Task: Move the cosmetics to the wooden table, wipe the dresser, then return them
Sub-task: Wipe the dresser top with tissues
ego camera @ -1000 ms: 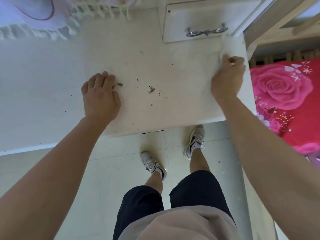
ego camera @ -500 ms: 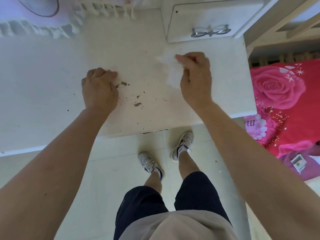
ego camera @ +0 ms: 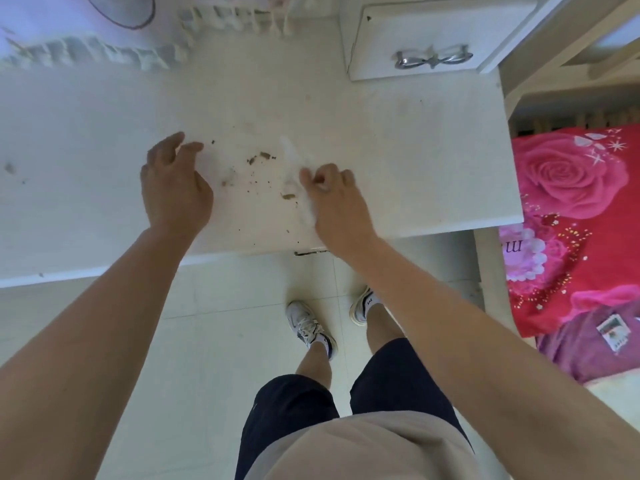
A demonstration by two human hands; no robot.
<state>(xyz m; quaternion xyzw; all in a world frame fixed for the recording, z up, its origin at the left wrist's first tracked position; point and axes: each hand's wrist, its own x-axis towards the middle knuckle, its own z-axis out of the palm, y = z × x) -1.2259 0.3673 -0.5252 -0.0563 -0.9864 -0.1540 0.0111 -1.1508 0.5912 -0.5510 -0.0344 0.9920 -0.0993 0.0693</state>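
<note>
Since half a second ago, the right hand has dragged its white tissue from below the drawer toward the person and leftward, so that it now sits just right of the brown crumbs scattered on the pale worktop of the dresser. Its fingers are curled down and pinched on the tissue, pressing it flat against the surface, probably so the wipe pushes the debris along rather than skating over it. The left hand has lifted from a closed rest; its fingers are now loosely spread and hold nothing, with the palm low over the surface just left of the crumbs, apparently placed as a stop or cup toward which the dirt can be swept. The crumbs lie between the two hands. No cosmetics are in view, so the step in hand looks like the wiping. A drawer front with a bow-shaped handle stands well beyond the right hand.
</note>
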